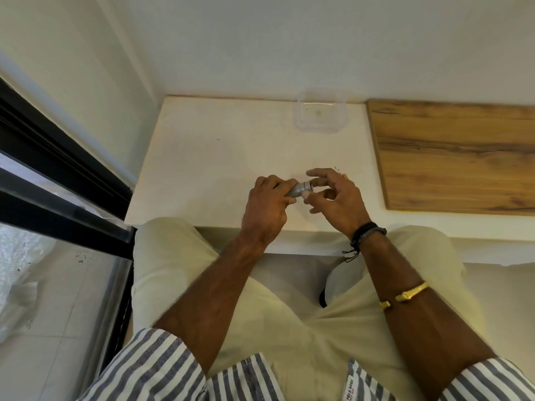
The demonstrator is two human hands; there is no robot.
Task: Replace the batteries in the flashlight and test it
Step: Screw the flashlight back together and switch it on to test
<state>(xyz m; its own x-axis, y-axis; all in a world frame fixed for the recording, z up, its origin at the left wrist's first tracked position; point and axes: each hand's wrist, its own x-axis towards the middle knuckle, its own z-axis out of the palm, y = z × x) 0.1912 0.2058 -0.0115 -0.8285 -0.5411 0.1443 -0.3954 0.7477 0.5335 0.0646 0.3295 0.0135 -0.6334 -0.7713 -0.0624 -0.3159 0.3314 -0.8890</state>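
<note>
Seen from the head camera, a small silver flashlight (297,190) is held just above the near part of a white table (220,157), slightly right of the frame's centre, between two bare hands. The left hand (267,205) is closed around the barrel, which is gripped in a curled fist with only the right-hand end of the body left showing. The right hand (337,198) is set at the flashlight's 3 o'clock side, loosely curled and partly open; its thumb and forefinger are pinched on the ribbed end of the flashlight, while the remaining fingers are spread and bent clear of it. Whether that end piece is attached or loose cannot be told. A dark bracelet (367,233) is worn at the right wrist and a gold bangle (405,295) further up the forearm. At 12 o'clock from the hands, well apart and against the wall, a clear plastic container (320,114) is set on the table. At 2 o'clock, a wooden board (454,157) is laid beside the white surface. Striped sleeves (150,369) are rolled at both elbows, and pale trousers are seen beneath the arms.
</note>
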